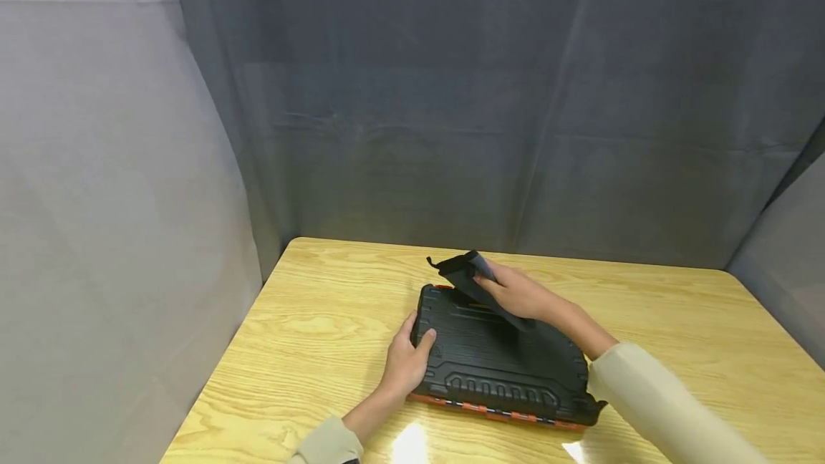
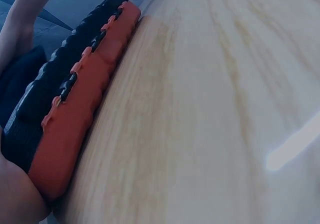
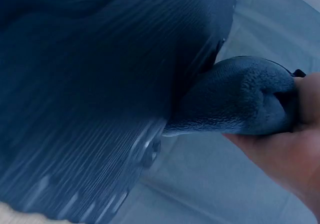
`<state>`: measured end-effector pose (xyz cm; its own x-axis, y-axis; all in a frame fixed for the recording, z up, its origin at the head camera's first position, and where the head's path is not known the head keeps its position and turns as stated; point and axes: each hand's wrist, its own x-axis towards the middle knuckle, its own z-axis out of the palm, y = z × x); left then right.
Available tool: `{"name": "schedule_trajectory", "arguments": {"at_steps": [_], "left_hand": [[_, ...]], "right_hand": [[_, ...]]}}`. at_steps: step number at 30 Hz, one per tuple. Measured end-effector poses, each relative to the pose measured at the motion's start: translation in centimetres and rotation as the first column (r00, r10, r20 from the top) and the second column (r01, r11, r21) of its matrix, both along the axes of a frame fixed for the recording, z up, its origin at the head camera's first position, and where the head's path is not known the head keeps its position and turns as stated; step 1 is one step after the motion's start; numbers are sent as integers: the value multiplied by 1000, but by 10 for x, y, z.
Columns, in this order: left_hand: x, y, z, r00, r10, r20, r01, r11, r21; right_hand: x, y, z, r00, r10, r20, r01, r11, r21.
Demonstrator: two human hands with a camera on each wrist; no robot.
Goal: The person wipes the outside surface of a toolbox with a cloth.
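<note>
- The right hand (image 1: 518, 292) grips a folded dark cloth (image 1: 460, 276), its thumb and fingers closed around the gathered fabric.
- The cloth lies to the left of that hand and below it, slanting over the far part of a black case (image 1: 490, 371); its lower edge meets the lid.
- In the right wrist view the cloth looks thick and fuzzy, with a fold tucked by the palm.
- The left hand (image 1: 407, 358) holds the case by its left end, thumb over the top edge and fingers along the side wall.
- The case is to the right of the left hand and under the right hand; it lies flat and closed on the table (image 1: 309, 328), ridged black lid up.
- Its lower half is orange, with a row of orange and black joints along the near side.
- Both arms wear pale sleeves (image 1: 657, 392).
- A dark grey curtain (image 1: 419, 92) hangs behind the table.
</note>
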<state>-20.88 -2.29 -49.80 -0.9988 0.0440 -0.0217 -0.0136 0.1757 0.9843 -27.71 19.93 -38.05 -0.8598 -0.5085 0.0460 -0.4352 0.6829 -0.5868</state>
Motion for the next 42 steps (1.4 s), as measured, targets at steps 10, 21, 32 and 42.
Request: {"name": "schedule_trajectory", "arguments": {"at_steps": [10, 21, 32, 42], "left_hand": [[1, 1, 1, 1000, 18, 11, -18, 1000, -22], [1, -1, 1, 1000, 5, 28, -4, 1000, -21], [2, 0, 3, 1000, -1, 11, 1, 1000, -24], [4, 1, 4, 1000, 4, 6, -4, 1000, -13]], "right_hand": [[-32, -45, -12, 996, 49, 80, -55, 996, 73], [-29, -72, -19, 984, 145, 101, -173, 911, 373], [-28, -62, -20, 984, 177, 35, -175, 890, 420], [-31, -33, -22, 993, 107, 49, -117, 929, 351]]}}
